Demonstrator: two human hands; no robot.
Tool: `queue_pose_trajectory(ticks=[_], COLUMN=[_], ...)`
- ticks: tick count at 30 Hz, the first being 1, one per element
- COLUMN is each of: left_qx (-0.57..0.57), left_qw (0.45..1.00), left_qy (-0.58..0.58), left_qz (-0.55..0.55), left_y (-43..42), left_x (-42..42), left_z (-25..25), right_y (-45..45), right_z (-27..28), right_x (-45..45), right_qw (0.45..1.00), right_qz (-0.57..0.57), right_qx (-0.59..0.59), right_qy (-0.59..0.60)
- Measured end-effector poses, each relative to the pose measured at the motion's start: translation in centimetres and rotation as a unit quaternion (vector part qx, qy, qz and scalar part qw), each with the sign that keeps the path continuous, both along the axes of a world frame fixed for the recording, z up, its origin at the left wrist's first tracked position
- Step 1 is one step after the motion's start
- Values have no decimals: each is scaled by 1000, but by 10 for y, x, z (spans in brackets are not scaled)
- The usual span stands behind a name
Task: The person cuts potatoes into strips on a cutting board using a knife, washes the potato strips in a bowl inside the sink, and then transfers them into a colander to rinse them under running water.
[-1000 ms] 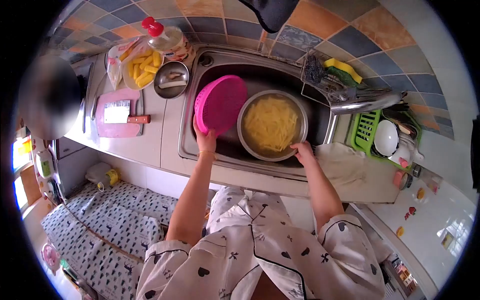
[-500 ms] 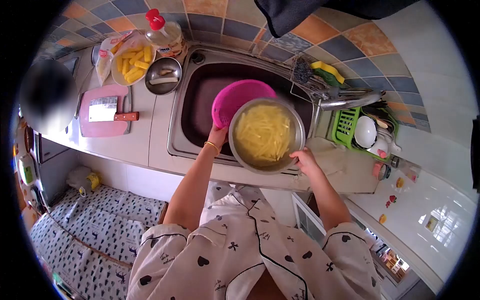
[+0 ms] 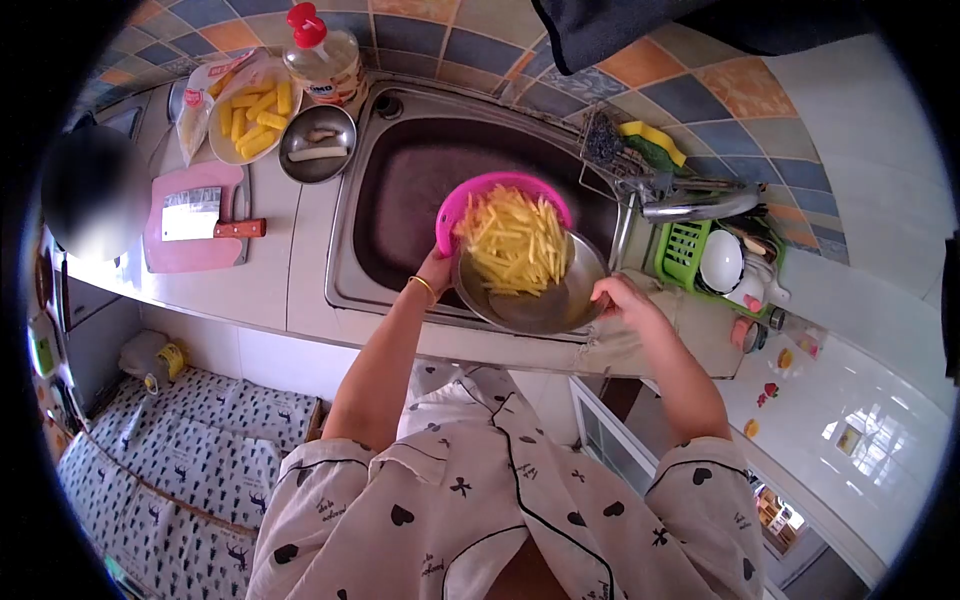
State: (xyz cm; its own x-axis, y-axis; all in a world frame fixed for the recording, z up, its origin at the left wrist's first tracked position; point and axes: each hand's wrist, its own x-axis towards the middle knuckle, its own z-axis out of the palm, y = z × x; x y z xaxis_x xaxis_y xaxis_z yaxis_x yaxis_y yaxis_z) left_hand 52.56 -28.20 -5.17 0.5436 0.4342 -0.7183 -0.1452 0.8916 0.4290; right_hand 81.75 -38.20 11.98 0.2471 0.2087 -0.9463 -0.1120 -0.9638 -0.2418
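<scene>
Over the sink (image 3: 345,290), my left hand (image 3: 434,272) grips the near left rim of a pink plastic basket (image 3: 452,208). My right hand (image 3: 618,296) holds the right rim of a steel bowl (image 3: 575,300), which is tipped toward the basket. Pale yellow cut strips, like potato fries (image 3: 515,240), are sliding out of the bowl's far side into the basket. Some strips still lie against the bowl's wall. The bowl overlaps the near part of the basket and hides it. Fingers under both rims are partly hidden.
Left of the sink are a pink cutting board (image 3: 195,255) with a cleaver (image 3: 192,214), a small steel bowl (image 3: 318,170), a bowl of yellow pieces (image 3: 226,140) and a red-capped bottle (image 3: 325,70). A faucet (image 3: 700,204) and green dish rack (image 3: 682,250) stand right.
The steel bowl has tilted away from me, and the strips have slid from it into the pink basket. The basket has shifted slightly right and nearer.
</scene>
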Motion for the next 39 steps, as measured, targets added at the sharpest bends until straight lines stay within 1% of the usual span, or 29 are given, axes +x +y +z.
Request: queue_pose_trajectory(ticks=[1,4,7,10,11,14,16,17,20,23,26,27,29,30,32,33,35,36,38,39], left_qx=[2,-15,-53,-43,-37,-38,-60,-57,-54,-60,-71,-53,-61,-64,-67,-67,-60,-57,-64,-62], left_qw=[1000,1000,998,999,999,998,995,996,998,998,996,998,998,997,996,995,998,998,996,995], left_qy=[-12,-17,-22,15,6,-18,-29,-20,11,32,-41,-31,7,27,52,64,24,5,41,49], left_qz=[9,-7,1,-18,-3,39,70,60,22,-11,38,32,-6,-26,-26,-25,8,23,52,62], left_y=[0,4,6,5,3,1,1,0,-5,-7,-5,-5,2,5,10,12,17,18,29,34], left_x=[1,3,2,1,1,4,5,4,3,2,2,3,4,4,-2,-6,-16,-21,-27,-31], left_z=[-1,-3,-3,-12,-14,5,11,7,-19,-33,-27,-22,-15,-12,-4,-3,-16,-21,-5,-3], right_y=[1,23,33,33,31,16,20,22,12,14,15,14,9,5,-2,-13,-43,-43,-34,-33], right_z=[-7,-6,-3,1,3,-12,-2,3,12,18,11,15,29,34,40,29,-2,2,21,22], right_x=[11,19,27,26,24,24,23,22,23,21,27,26,25,26,27,37,61,59,50,45], right_qw=[1000,996,994,990,989,984,985,984,993,994,991,991,991,992,994,996,999,1000,1000,1000], right_qz=[5,21,23,19,15,-7,11,19,-57,-51,7,-8,-39,-50,-70,-57,-32,-18,8,4], right_qx=[6,-38,-71,-95,-103,-159,-147,-142,-52,-48,-106,-94,-71,-66,-56,-41,-11,-15,-22,-2], right_qy=[6,75,82,98,103,75,93,102,85,80,87,95,109,95,68,49,13,11,6,-1])
